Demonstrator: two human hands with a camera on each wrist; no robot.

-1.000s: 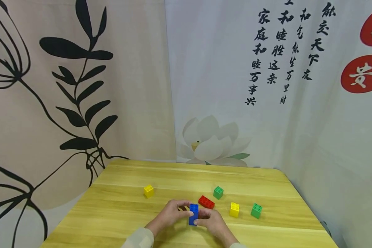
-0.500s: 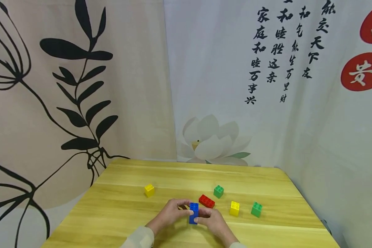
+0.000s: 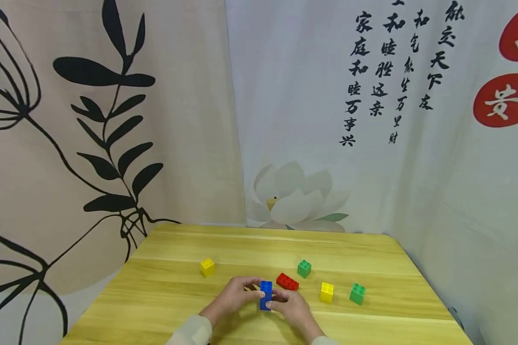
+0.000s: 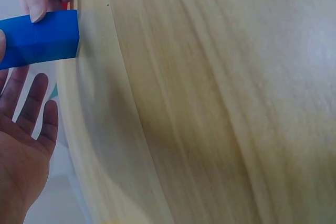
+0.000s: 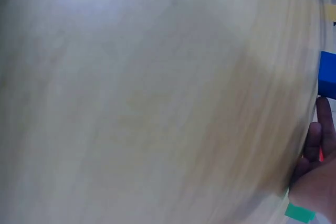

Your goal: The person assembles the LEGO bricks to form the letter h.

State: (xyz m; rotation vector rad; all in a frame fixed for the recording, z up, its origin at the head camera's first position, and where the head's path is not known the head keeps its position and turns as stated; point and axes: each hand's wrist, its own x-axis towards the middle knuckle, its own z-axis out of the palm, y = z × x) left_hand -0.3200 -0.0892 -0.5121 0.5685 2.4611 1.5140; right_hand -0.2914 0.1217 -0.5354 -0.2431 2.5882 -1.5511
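Note:
An upright blue toy building block [image 3: 265, 299] is between my two hands over the table's near part. A faint seam crosses its middle in the left wrist view; it looks like two bricks stacked. My left hand [image 3: 236, 296] pinches its upper part from the left, thumb in front. From the right, my right hand [image 3: 294, 309] pinches the lower part. In the left wrist view the left hand's other fingers [image 4: 32, 103] are spread below the block. The right wrist view catches only one end of the block [image 5: 327, 74] beside the right fingertips.
Behind the right hand lies a red brick [image 3: 287, 281]. A green brick [image 3: 304, 269] is farther back, with a yellow brick [image 3: 326, 292] and another green brick [image 3: 357, 293] to the right. One more yellow brick [image 3: 207, 267] sits back left on the wooden table [image 3: 164, 287].
Both hands have shifted slightly left together with the blue block. Their hold looks the same, and the loose bricks have stayed in place.

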